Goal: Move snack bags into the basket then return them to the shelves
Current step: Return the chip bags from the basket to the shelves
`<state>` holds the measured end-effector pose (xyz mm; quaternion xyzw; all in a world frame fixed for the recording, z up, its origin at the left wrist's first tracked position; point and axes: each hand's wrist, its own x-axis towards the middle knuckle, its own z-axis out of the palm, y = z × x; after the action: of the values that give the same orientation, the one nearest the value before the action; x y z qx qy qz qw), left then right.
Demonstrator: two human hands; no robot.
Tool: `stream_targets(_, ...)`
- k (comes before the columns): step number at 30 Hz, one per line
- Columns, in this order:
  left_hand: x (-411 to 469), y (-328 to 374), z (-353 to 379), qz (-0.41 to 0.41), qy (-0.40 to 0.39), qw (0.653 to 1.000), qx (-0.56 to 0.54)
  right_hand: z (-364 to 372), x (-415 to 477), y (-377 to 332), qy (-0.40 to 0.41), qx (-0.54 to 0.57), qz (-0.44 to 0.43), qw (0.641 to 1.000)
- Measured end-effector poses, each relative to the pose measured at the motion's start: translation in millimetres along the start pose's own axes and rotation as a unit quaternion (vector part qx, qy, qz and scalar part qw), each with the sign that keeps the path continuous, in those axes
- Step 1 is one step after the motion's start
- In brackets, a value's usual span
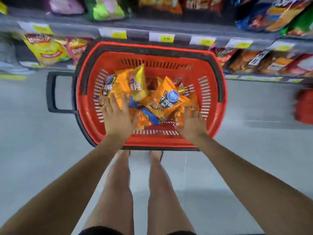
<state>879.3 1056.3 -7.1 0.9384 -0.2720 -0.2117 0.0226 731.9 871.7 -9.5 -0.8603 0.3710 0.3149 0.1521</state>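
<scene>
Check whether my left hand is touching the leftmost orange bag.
Cannot tell. Head view: the left hand overlaps the leftmost orange bag, but the downward angle hides any gap.

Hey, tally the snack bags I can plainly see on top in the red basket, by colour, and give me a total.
Orange bags with a dark label: 2
Yellow bag: 1
Blue and orange bag: 1
Total: 4 plainly showing; more lie partly hidden beneath, too covered to count.
</scene>
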Motion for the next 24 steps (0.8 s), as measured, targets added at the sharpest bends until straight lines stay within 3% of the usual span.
stream_targets(6,68.3,-52.2,77.6,-0.01,0.076,0.991,-0.108,62.0,110.2,0.7,0.02,0.011,0.037,0.999)
stream_targets(9,92.6,-67.5,83.7,-0.049,0.123,0.961,-0.241,74.7,141.8,0.9,0.027,0.055,0.077,0.995)
stream_targets(11,110.3,-79.4,86.2,-0.096,0.107,0.947,-0.288,85.6,157.1,4.2,0.019,0.103,0.092,0.99)
stream_targets(16,132.0,-90.5,84.7,-0.047,-0.001,0.969,-0.242,88.0,162.3,1.8,0.055,0.128,0.094,0.986)
stream_targets(24,140.6,-74.1,97.1,-0.003,-0.018,0.997,-0.076,99.3,166.5,-12.0,0.057,0.139,0.111,0.982)
